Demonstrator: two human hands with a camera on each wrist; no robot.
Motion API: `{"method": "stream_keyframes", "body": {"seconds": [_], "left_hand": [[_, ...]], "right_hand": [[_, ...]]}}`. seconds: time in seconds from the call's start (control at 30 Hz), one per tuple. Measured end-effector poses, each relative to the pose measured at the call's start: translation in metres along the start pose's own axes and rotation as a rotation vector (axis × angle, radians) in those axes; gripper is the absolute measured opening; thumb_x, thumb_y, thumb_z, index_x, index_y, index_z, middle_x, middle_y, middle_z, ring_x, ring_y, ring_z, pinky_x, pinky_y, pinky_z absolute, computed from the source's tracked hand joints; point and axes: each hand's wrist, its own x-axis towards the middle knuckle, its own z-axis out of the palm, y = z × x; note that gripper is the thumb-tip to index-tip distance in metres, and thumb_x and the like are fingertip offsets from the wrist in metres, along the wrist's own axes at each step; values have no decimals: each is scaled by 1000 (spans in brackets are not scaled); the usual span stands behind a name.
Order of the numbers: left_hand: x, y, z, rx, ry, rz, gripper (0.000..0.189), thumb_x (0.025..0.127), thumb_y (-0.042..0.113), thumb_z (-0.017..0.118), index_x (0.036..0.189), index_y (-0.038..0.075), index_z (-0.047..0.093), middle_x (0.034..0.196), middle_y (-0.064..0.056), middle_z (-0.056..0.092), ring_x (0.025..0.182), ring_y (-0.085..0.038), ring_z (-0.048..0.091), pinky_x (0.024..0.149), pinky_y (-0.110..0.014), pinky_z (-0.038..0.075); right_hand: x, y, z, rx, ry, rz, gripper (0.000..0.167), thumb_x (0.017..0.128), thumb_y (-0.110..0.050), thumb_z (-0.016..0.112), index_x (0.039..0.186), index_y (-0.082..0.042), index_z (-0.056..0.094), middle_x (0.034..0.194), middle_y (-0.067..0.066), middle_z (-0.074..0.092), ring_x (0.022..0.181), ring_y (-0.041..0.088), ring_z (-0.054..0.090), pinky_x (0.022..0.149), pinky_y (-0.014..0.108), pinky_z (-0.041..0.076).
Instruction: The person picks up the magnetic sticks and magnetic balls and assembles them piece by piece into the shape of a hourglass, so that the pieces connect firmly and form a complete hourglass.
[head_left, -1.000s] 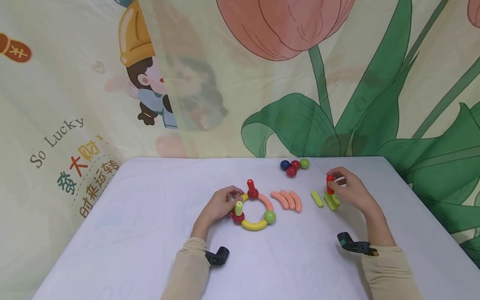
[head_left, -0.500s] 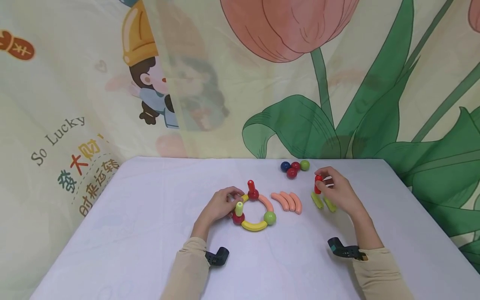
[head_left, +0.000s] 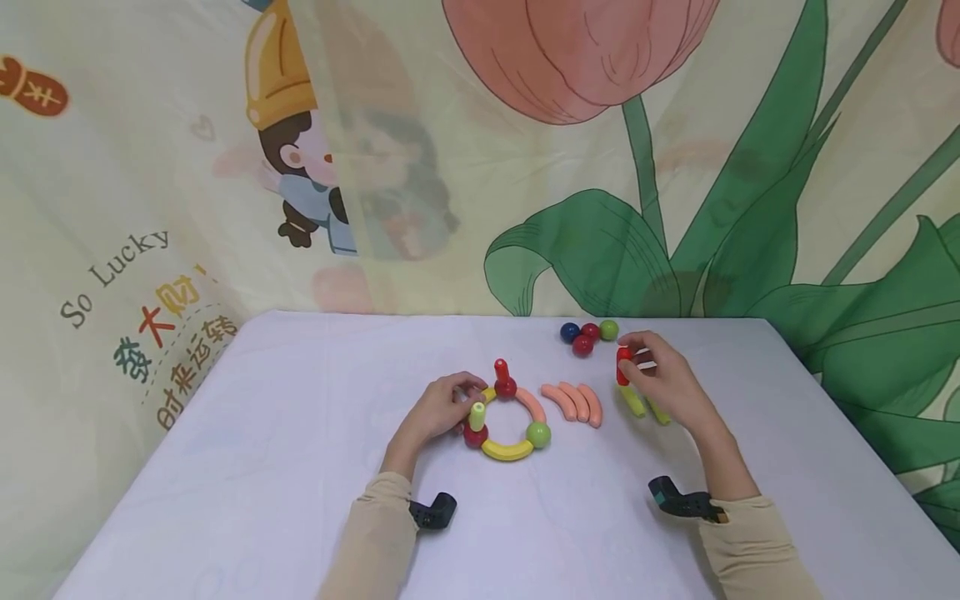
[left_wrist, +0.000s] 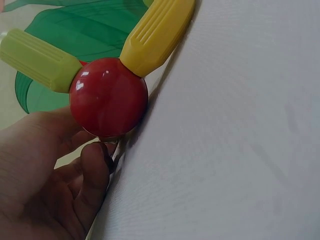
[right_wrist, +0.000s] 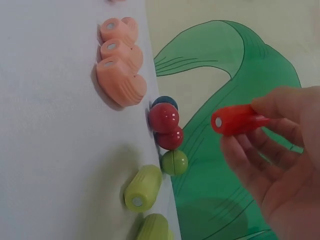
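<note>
A ring of magnetic balls and curved sticks lies on the table. Its left red ball (left_wrist: 109, 97) carries an upright light-green stick (head_left: 477, 416); the far red ball (head_left: 506, 387) bears an upright red stick (head_left: 501, 368). A green ball (head_left: 538, 434), a front yellow curved stick (head_left: 507, 451) and a pink curved stick (head_left: 533, 405) complete the loop. My left hand (head_left: 444, 407) holds the ring's left side at another yellow curved stick (head_left: 490, 394), partly hidden by the fingers. Between thumb and fingers, my right hand (head_left: 660, 377) pinches a straight red stick (right_wrist: 235, 119) above the table.
Three pink curved sticks (head_left: 573, 402) lie right of the ring. Loose green sticks (right_wrist: 143, 188) are under and beside the right hand. Several balls (head_left: 582, 345), blue, red and green, sit near the table's back edge, before a printed cloth (head_left: 420, 167).
My right hand has moved left with the red stick, from over the rightmost green sticks to above the left one. The left hand stays at the ring.
</note>
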Motion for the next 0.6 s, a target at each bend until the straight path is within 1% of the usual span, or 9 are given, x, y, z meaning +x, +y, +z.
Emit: {"method": "stream_keyframes", "body": {"seconds": [0.07,0.13,0.23,0.33,0.43,0.6], "left_hand": [[0,-1,3,3,-3,2,23,91,23,62,114,20,63,94,-3,58,55,-15,52,53,-25,47],[-2,-3,4,5,1,-12,24,90,24,63,113,20,63,93,-3,58,55,-16,52,53,-25,46],[-2,-6,2,12,27,-31,23,89,23,65,112,21,64,91,-3,58,54,-17,51,52,-25,45],[2,-5,-1,19,45,-29,24,89,22,65,112,22,64,90,-3,58,55,-17,51,52,-25,45],[7,-3,-2,25,36,-18,25,89,23,65,114,21,63,92,-3,59,56,-17,51,53,-25,45],[11,-1,4,26,15,-39,26,89,24,66,114,21,63,95,-3,59,56,-17,52,52,-25,45]], "right_hand": [[-2,1,3,4,-1,-26,39,91,-7,58,127,-3,47,118,16,55,104,31,56,86,49,52],[-1,2,7,7,-13,-62,39,90,-7,60,127,-4,49,119,14,55,103,29,57,85,46,53],[4,0,13,11,-37,-126,37,90,-8,61,126,-6,51,117,11,56,102,26,59,83,43,54],[9,-1,15,20,-43,-169,36,89,-8,62,124,-8,53,114,7,57,100,23,60,83,40,54],[11,-1,14,33,-33,-176,36,88,-7,63,123,-10,54,112,6,57,99,22,61,82,40,54],[7,3,12,47,-49,-167,36,88,-6,62,123,-9,54,114,7,57,100,23,60,82,39,54]]}}
